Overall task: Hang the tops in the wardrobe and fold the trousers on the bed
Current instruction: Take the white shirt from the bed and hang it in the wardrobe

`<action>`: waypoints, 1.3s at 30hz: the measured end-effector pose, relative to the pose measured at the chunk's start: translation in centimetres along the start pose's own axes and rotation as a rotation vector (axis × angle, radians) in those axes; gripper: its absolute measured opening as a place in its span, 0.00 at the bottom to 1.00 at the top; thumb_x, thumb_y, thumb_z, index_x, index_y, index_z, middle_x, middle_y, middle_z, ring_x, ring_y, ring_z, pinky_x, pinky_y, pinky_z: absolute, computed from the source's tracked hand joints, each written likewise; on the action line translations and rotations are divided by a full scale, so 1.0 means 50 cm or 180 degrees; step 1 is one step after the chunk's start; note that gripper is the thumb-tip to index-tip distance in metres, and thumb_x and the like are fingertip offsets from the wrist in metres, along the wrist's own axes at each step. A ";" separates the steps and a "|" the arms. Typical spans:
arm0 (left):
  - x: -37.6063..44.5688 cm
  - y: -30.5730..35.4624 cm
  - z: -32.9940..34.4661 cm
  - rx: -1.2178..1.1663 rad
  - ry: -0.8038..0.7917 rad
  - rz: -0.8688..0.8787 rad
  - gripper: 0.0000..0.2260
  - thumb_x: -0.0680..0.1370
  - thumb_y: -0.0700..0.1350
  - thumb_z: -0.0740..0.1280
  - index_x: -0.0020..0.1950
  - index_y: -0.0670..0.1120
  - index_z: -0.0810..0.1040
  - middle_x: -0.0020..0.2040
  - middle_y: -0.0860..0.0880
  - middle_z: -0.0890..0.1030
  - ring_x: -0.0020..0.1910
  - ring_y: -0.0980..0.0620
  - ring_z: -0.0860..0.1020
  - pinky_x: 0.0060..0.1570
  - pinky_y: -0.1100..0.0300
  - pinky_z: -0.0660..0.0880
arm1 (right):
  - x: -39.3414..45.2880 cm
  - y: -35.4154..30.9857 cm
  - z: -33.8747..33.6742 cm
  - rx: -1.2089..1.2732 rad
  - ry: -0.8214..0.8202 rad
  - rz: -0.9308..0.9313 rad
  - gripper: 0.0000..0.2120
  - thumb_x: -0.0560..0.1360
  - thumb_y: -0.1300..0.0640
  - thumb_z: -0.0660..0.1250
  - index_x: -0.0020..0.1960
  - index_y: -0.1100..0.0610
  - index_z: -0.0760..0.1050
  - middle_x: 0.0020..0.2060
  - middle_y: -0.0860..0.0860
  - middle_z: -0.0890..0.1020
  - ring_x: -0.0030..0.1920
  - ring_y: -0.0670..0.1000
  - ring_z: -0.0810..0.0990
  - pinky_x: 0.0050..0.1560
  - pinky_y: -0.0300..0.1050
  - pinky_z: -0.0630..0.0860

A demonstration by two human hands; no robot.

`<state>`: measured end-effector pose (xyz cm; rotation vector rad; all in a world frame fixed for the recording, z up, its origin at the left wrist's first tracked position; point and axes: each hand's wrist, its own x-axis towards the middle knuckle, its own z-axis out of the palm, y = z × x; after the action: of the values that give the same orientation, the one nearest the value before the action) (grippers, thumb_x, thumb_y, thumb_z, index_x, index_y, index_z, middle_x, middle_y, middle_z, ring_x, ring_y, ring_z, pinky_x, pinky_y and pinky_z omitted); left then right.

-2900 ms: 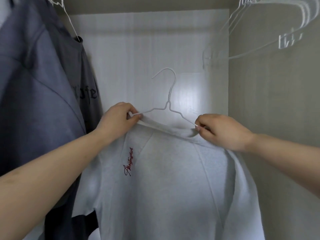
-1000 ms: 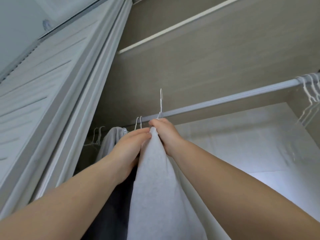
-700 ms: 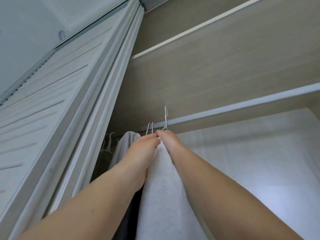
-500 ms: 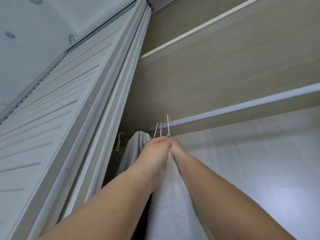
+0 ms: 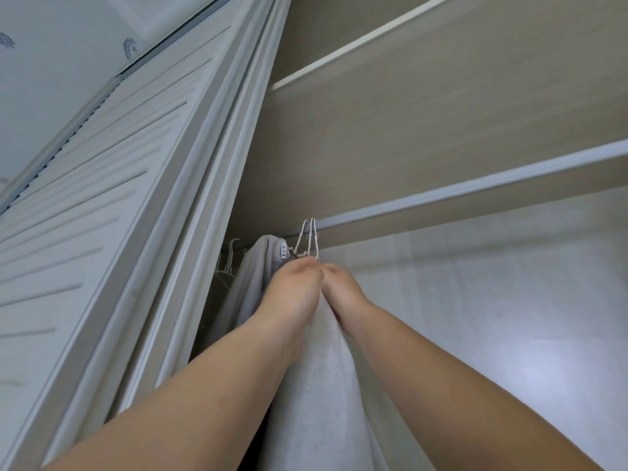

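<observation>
— What fills most of the view?

— The wardrobe (image 5: pixel 441 107), seen from below; its beige underside of a shelf runs across the top right, and a white louvred door (image 5: pixel 102 198) slants down the whole left side; a pale back panel lies to the lower right.

— And the rail?

— The rail (image 5: pixel 475 190) is a pale bar crossing from the right edge of the wardrobe down toward its left end, just under the shelf.

— Where is the top?

— The light grey top (image 5: pixel 319 385) hangs down the middle between the two forearms, its upper end gathered between the hands close under the rail near the left end; another pale garment (image 5: pixel 258 266) hangs just beside it on the left, touching it or nearly so; I cannot tell which.

— The hands?

— The left hand (image 5: pixel 292 290) has its fingers curled round the top's upper edge; the right hand (image 5: pixel 339 287) is pinched on the same spot from the other side; the fingertips of both meet; how much of the hanger's wire each holds is hidden.

— The hanger?

— Two thin white wire hooks (image 5: pixel 311 237) rise just above the fingertips and reach the rail; whether the nearer one is fully over it I cannot tell; more bare white hangers (image 5: pixel 229 256) sit at the rail's far left end.
</observation>
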<state>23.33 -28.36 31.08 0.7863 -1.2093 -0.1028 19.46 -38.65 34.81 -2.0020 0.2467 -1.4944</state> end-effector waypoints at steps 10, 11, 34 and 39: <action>-0.215 -0.013 -0.062 0.0088 0.0296 -0.0677 0.18 0.78 0.43 0.66 0.68 0.52 0.72 0.59 0.51 0.80 0.58 0.53 0.78 0.61 0.48 0.74 | -0.239 0.004 -0.060 0.0036 -0.0223 -0.0064 0.20 0.77 0.53 0.65 0.67 0.56 0.73 0.62 0.47 0.77 0.63 0.46 0.75 0.68 0.44 0.68; -0.241 -0.006 -0.066 0.0086 0.0344 -0.0731 0.16 0.78 0.42 0.66 0.66 0.51 0.74 0.56 0.50 0.82 0.56 0.53 0.79 0.60 0.48 0.75 | -0.265 -0.001 -0.063 0.0136 -0.0196 -0.0075 0.18 0.77 0.54 0.65 0.66 0.56 0.74 0.61 0.47 0.78 0.62 0.45 0.75 0.68 0.44 0.68; -1.011 0.314 -0.322 0.1138 0.2673 -0.1754 0.08 0.81 0.40 0.62 0.51 0.46 0.80 0.46 0.49 0.83 0.47 0.52 0.81 0.54 0.52 0.76 | -0.986 -0.218 0.234 0.2271 -0.2855 0.1246 0.06 0.78 0.60 0.65 0.52 0.52 0.78 0.54 0.52 0.81 0.55 0.48 0.80 0.57 0.47 0.78; -1.255 0.445 -0.364 0.1234 0.3390 -0.1891 0.07 0.81 0.40 0.62 0.51 0.46 0.80 0.46 0.50 0.83 0.44 0.53 0.81 0.51 0.54 0.76 | -1.194 -0.337 0.307 0.2472 -0.3537 0.1522 0.06 0.78 0.61 0.65 0.51 0.54 0.78 0.49 0.49 0.81 0.53 0.46 0.80 0.57 0.47 0.78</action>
<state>7.69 26.30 -8.04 1.2900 0.0429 0.0715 9.55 9.70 -5.79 -1.6372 -0.2766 -0.0119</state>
